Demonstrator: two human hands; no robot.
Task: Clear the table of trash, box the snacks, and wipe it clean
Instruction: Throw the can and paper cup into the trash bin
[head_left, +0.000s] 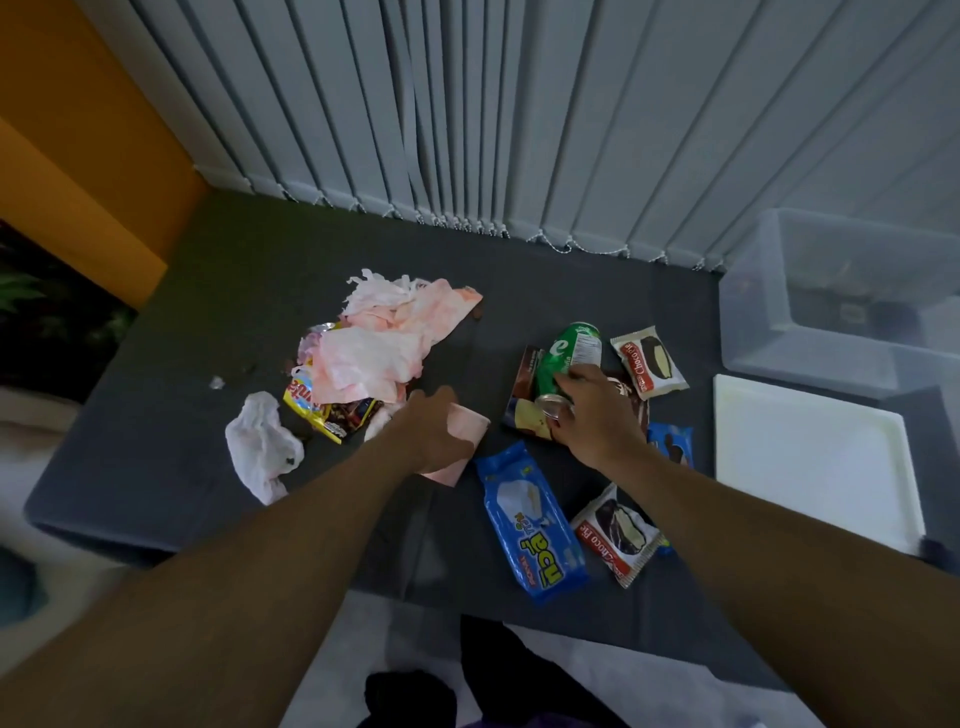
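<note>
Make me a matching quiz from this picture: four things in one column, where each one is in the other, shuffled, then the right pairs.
Things:
1. green can
2. pink cup
3. clear bin
4. blue snack pack

Places:
A. gripped by the left hand
B. far right, beside the blinds
C. lying flat near the table's front edge
D. gripped by the right hand

Pairs: 1-D, 2-A, 3-B, 4-C

Dim and bluish, with fine grain. Faint, soft shadows on the dark worktop (260, 270). Wide-angle bending toward the edges; smeared, soft-focus corners.
</note>
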